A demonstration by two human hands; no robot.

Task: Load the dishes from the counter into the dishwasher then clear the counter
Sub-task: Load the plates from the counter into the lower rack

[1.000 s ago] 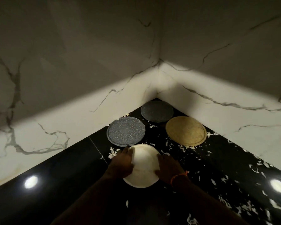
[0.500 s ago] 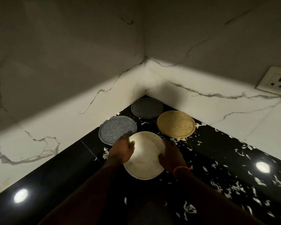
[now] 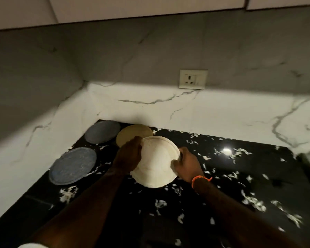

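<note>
Both hands' grip holds the empty white plate (image 3: 155, 162) above the counter (image 3: 222, 203).

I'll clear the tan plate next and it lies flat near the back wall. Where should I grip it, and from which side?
Take the tan plate by its rim at the near right edge, from the open counter side. It lies flat, so fingers probably must slip under the raised lip; the wall and grey plate crowd its other sides.
</note>
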